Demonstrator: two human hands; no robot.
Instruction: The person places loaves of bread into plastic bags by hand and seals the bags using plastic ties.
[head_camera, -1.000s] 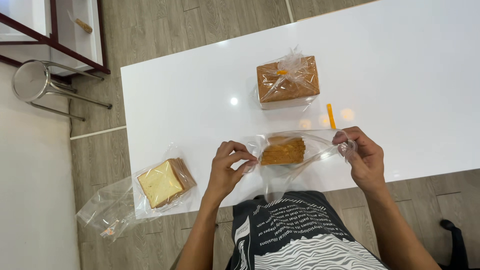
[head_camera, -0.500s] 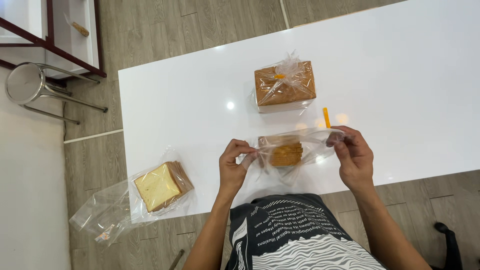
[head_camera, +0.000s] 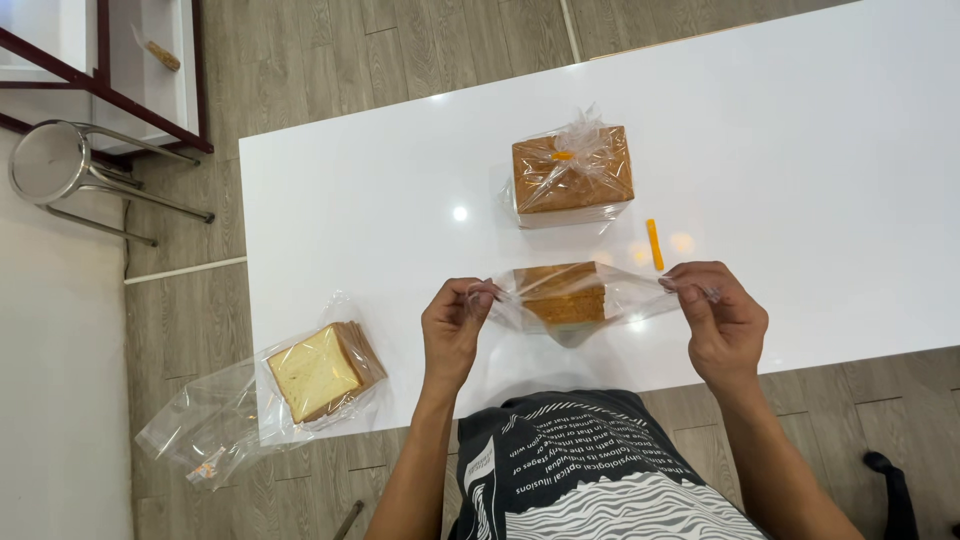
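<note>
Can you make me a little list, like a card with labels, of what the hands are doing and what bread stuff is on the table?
left hand: pinches the left end of a clear plastic bag with bread slices inside
right hand: pinches the right end of the same bag
bag: stretched between both hands, above the table's near edge
white table: glossy, rectangular
tied clear bag of brown loaf: farther back, orange tie on top
small orange clip strip: lies on the table near the right hand
open clear bag of pale square bread slices: at the table's left corner, hanging over the edge
metal stool: on the wooden floor

White table (head_camera: 820, 120), wood floor (head_camera: 330, 60), metal stool (head_camera: 70, 170)
</note>
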